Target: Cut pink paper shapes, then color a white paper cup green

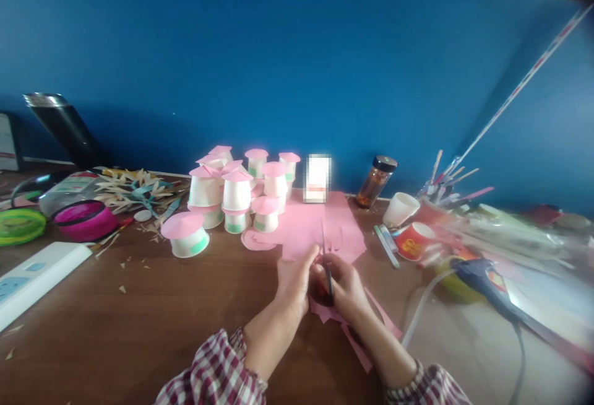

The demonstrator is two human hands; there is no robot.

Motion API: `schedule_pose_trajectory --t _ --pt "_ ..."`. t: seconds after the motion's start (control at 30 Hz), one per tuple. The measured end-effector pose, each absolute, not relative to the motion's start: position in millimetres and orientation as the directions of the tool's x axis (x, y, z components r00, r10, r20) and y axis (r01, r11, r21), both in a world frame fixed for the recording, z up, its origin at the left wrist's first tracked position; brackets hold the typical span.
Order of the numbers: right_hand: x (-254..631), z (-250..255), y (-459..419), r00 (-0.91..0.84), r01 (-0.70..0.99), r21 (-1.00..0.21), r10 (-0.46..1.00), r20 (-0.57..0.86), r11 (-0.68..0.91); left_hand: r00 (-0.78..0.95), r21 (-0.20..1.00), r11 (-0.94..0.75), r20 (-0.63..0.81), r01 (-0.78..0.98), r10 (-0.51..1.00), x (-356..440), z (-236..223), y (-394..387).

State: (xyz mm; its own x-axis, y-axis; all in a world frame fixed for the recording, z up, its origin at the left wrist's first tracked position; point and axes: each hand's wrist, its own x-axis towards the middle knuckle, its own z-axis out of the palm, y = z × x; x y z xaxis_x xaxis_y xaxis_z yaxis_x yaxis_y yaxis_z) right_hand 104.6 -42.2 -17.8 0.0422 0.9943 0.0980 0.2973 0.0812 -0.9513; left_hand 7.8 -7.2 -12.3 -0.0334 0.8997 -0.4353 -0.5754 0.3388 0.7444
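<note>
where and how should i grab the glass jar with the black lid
Best gripped around the middle of the glass jar, below its black lid, coming from the front: the body looks straight-sided and round, the blue wall blocks the back, and the white cup sits close on its right. The right hand would probably suit, once free of the scissors.

power strip [44, 278] cut off at left, clear bags [515, 238] blurred

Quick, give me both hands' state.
Left hand: beside the scissors, its grip cannot be told.
Right hand: closed, holding the scissors.
</note>
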Motion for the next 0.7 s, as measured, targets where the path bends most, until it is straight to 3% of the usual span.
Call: schedule_pose_trajectory --t 0.7 --pt "105.3 -12.2 -42.6 0.063 0.361 -0.931 0.994 0.087 0.059 -0.042 0.744 0.324 -0.426 -0.584 0.904 7.2 -18.5 -4.8"
